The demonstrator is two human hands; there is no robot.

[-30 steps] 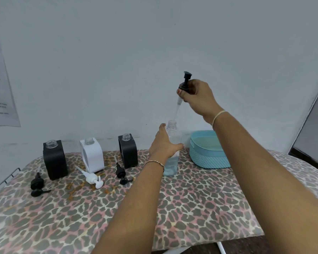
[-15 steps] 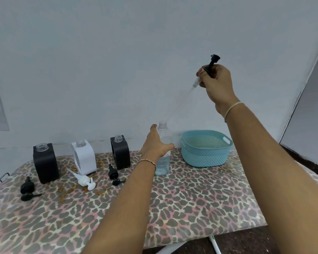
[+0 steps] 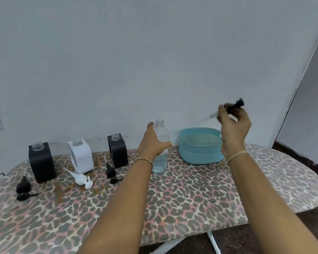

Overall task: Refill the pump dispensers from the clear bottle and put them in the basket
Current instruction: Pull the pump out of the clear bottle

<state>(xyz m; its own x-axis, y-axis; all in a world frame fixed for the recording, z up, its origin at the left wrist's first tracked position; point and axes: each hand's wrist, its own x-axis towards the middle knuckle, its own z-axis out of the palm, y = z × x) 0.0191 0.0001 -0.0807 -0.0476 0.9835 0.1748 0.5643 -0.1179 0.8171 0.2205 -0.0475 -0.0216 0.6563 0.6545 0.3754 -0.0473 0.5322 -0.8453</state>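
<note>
Head view: left hand (image 3: 153, 143) grasps the upright clear bottle (image 3: 162, 131), whose neck is open. Right hand (image 3: 234, 127) pinches a black pump (image 3: 236, 105) above the basket (image 3: 200, 154), with its tube pointing left toward the bottle. The nearest open dispenser (image 3: 117, 151) stands left of the bottle, with two more beyond it. The left hand is nearer.
</note>
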